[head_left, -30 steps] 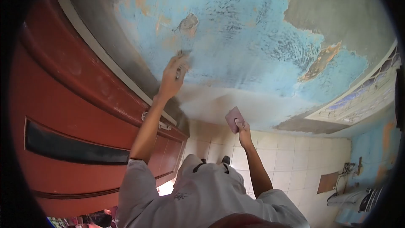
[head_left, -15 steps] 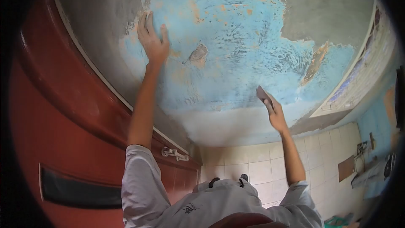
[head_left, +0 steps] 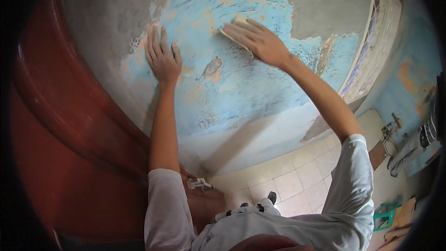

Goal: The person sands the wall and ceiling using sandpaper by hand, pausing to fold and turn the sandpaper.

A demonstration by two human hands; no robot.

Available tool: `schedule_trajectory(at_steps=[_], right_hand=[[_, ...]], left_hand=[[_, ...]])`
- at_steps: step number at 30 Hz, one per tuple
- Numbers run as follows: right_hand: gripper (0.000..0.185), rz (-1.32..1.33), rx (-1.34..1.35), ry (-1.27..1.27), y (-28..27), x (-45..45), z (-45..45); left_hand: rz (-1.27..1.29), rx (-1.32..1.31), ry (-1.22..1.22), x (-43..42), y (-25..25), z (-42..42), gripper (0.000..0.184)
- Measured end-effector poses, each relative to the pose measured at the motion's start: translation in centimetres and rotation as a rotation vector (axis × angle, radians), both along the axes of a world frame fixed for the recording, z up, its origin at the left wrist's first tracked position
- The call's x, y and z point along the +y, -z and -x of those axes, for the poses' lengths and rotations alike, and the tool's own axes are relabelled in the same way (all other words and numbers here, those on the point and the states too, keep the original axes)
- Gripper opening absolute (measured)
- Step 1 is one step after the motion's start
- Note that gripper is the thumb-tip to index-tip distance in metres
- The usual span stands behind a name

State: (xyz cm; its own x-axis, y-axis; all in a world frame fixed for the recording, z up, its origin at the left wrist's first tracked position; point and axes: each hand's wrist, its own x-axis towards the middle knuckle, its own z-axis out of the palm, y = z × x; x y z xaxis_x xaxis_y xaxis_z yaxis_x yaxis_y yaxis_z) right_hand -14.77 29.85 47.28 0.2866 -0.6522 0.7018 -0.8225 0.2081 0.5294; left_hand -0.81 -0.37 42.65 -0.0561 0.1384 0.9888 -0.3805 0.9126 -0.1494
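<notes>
A wall [head_left: 260, 83] with patchy blue paint, dark scratch marks and orange flecks stands before me. My left hand [head_left: 164, 61] lies flat on it near the left edge of the blue, fingers stretched out and holding nothing. Higher and to the right, my right hand [head_left: 267, 46] presses a piece of sandpaper [head_left: 240, 20] against the blue paint. Only the pale edges of the sandpaper show past the fingers, which are slightly blurred. Between and below the hands is a chipped grey patch [head_left: 213, 68].
A red-brown door [head_left: 83, 158] with a handle [head_left: 200, 183] is close on my left. Bare grey plaster [head_left: 332, 4] borders the blue, and a window grille [head_left: 374, 32] is at right. A green stool [head_left: 386, 216] stands on the tiled floor [head_left: 297, 200] side at lower right.
My right hand has moved up and left across the wall with the sandpaper, from low on the right to the upper blue area. My left hand stays on the wall; the view has shifted.
</notes>
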Motion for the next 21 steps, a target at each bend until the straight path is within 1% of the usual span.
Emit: schedule_trajectory(at_steps=[1, 3, 4, 6, 7, 9, 10, 12, 13, 15, 16, 18, 19, 20, 21], right_hand=[[0.071, 0.036, 0.061, 0.034, -1.6, -1.0, 1.0], [0.071, 0.225, 0.08, 0.005, -5.7, -2.4, 2.3], [0.071, 0.232, 0.079, 0.02, -7.4, -3.2, 2.7], [0.071, 0.512, 0.022, 0.021, -10.4, -4.9, 2.8], [0.071, 0.518, 0.023, 0.027, -10.9, -5.6, 2.4], [0.07, 0.426, 0.106, 0.025, -11.6, -6.5, 1.6], [0.07, 0.426, 0.11, 0.03, -11.9, -6.6, 1.4], [0.072, 0.321, 0.271, 0.147, -12.3, -6.9, 1.3], [0.072, 0.319, 0.275, 0.146, -12.8, -7.0, 1.7], [0.076, 0.523, 0.179, 0.153, -13.9, -7.1, 2.3], [0.076, 0.518, 0.181, 0.152, -13.8, -7.6, 2.5], [0.073, 0.36, 0.259, 0.17, -13.4, -8.7, 2.3], [0.067, 0.264, 0.356, 0.01, -13.2, -8.6, 2.1], [0.067, 0.266, 0.36, 0.01, -13.5, -8.5, 2.0], [0.064, 0.396, 0.193, 0.017, -13.8, -8.5, 2.3]], left_hand=[[0.0, 0.02, -0.011, 0.0, 0.0, 0.0, 0.05], [0.001, 0.027, -0.022, 0.1, 0.3, -0.2, 0.049], [0.007, 0.043, -0.044, 0.2, 0.1, 0.0, 0.049], [0.004, 0.03, -0.006, 0.2, -0.2, 0.1, 0.051], [-0.013, 0.009, 0.017, 0.2, -0.1, -0.1, 0.055], [-0.011, 0.01, 0.017, 0.3, 0.0, -0.2, 0.054], [-0.017, 0.014, 0.01, 0.3, 0.0, -0.2, 0.054], [-0.016, 0.022, 0.013, 0.3, -0.1, -0.2, 0.053], [-0.014, 0.023, 0.01, 0.2, -0.1, -0.2, 0.052], [-0.016, 0.024, 0.027, 0.1, 0.0, -0.3, 0.051], [-0.014, 0.022, 0.045, 0.1, 0.1, -0.3, 0.051], [-0.013, 0.022, 0.044, 0.1, 0.0, -0.3, 0.051], [-0.008, 0.022, 0.043, 0.0, 0.0, -0.3, 0.051], [-0.006, 0.026, 0.044, 0.0, -0.1, -0.3, 0.051], [-0.014, 0.016, 0.041, 0.0, 0.0, -0.4, 0.051]])
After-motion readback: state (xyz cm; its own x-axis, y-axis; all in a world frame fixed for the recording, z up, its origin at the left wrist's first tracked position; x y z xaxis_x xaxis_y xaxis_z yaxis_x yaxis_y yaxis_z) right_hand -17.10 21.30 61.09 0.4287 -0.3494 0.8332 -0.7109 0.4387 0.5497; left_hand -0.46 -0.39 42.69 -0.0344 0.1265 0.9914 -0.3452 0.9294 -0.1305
